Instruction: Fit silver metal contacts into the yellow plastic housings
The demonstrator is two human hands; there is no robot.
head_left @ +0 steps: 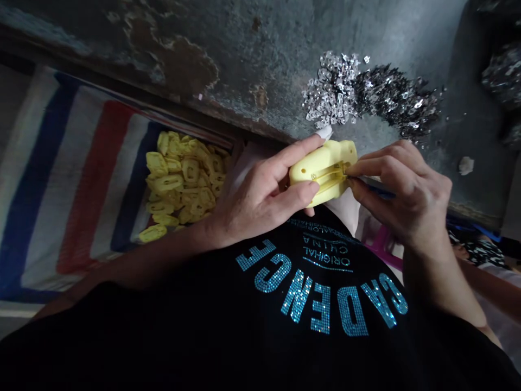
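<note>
A pale yellow plastic housing (323,163) with a long recess and small screw holes is tilted up in front of my chest. My left hand (271,187) grips it from the left, the thumb on its near face and the fingers over the top and behind. At the right end of the recess, the thumb and forefinger of my right hand (401,187) are pinched together, touching the housing. Whatever sits between those fingertips is too small and covered to make out. Just beyond the housing, a heap of small shiny metal pieces (334,89) lies on the worn grey table (260,49).
Darker metal pieces (401,100) adjoin the shiny heap. To my left, a striped woven sack (93,179) holds many yellow plastic parts (185,179), below the table edge. A small whitish lump (466,165) lies at the right. Another person's arm (492,285) shows at the right edge.
</note>
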